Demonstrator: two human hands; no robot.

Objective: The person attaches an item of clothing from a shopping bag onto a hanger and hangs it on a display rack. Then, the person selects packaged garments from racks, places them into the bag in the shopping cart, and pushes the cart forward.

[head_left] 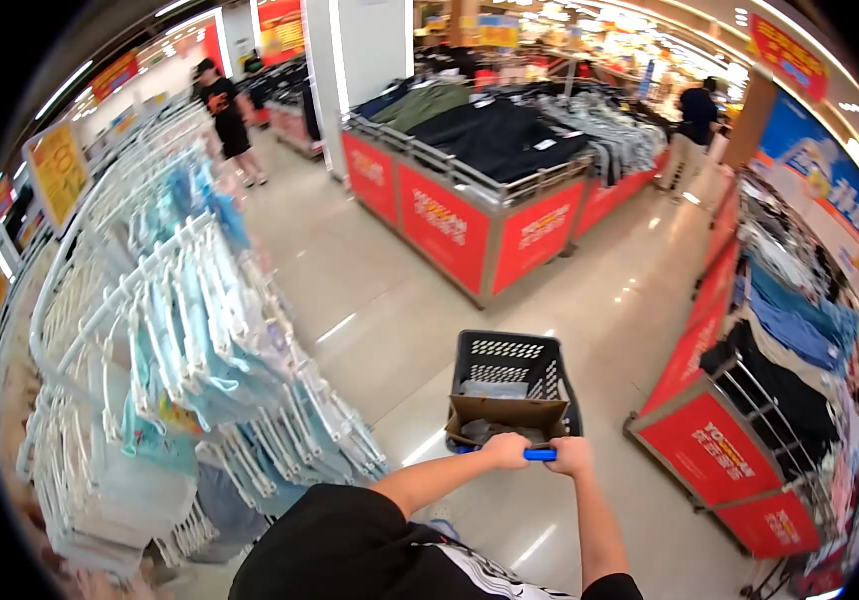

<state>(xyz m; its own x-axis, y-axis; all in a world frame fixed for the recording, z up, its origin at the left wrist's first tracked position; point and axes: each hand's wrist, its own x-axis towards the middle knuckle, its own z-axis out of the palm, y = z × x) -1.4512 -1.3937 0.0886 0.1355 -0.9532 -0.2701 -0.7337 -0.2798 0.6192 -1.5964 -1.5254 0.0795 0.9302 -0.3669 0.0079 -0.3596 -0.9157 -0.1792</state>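
Note:
Low in the middle of the head view, my left hand (507,451) is wrapped round the blue handle (540,455) of a dark plastic shopping basket. My right hand (571,456) grips the same handle at its right end. The black basket (509,350) with a perforated wall lies just beyond my hands. Inside it are an open brown cardboard box (539,411) and a clear or grey item (494,388) too small to identify. Part of the handle is hidden under my fingers.
On the left stands a rack of light-blue clothes (184,320) on white hangers. Red-sided bins of clothes stand ahead (446,225) and at the right (704,445). A person in black (224,110) stands at the far left, another (694,125) at the back right.

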